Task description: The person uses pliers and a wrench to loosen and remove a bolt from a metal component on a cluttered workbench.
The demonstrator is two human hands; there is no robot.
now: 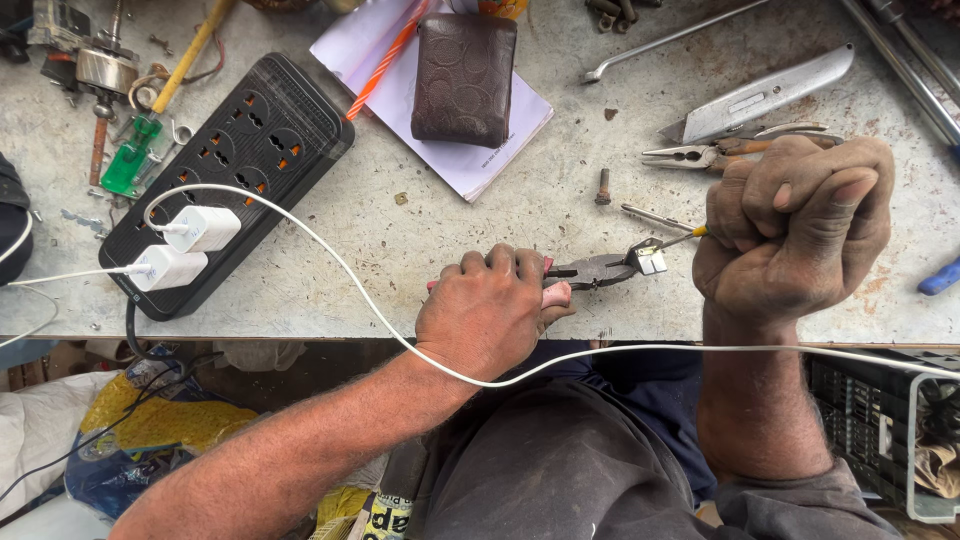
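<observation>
Both forearms are bare, the left hand (487,312) and right hand (795,225) grimy and ungloved; a dark grey sleeve (800,505) and dusty dark trousers (560,460) show.

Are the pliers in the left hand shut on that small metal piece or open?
Shut. The left hand squeezes the pliers, and their tips clamp the small metal piece with no gap showing.

2 pliers (600,268), 2 white chargers (203,228)
</observation>
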